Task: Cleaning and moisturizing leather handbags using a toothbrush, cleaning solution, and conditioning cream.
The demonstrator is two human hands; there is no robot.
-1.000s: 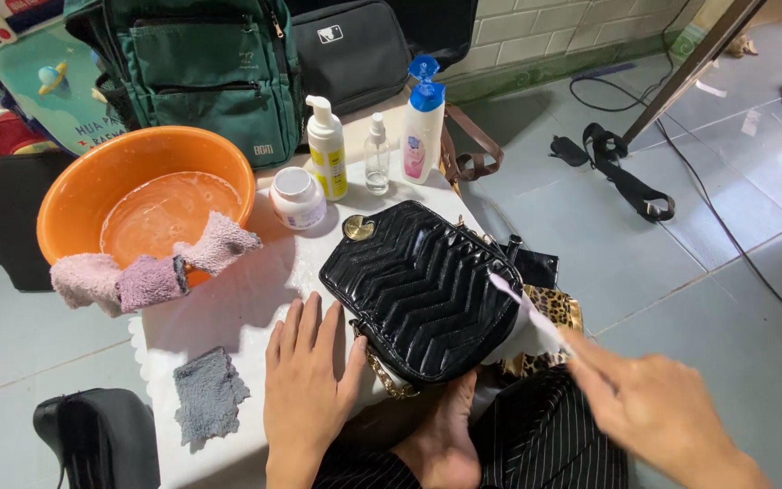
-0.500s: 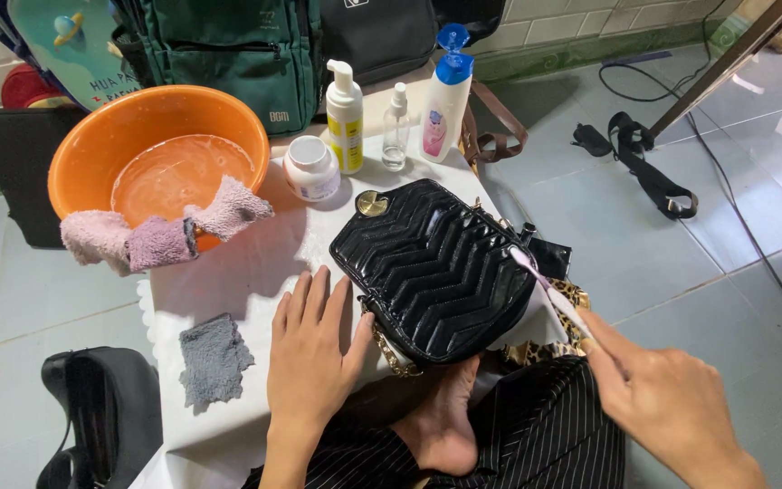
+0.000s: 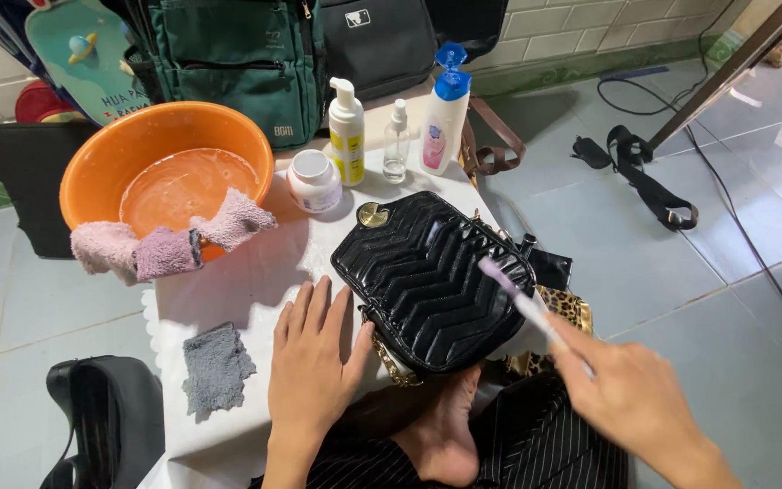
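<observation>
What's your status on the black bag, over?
Left hand flat on the white table, thumb against the black quilted bag. Right hand holds a toothbrush, head on the bag's right side. Nothing blocking the bag.

At ten o'clock we see a round orange plastic basin (image 3: 92, 163) of water with pink cloths (image 3: 169, 240) over its rim. At twelve o'clock stand a white pump bottle (image 3: 347, 132), a clear spray bottle (image 3: 395, 143) and a blue-capped lotion bottle (image 3: 443, 113).

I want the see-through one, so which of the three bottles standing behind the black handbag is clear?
The small clear spray bottle, the middle one. The white pump bottle with the yellow label stands to its left, the taller white bottle with the blue cap to its right.
</observation>
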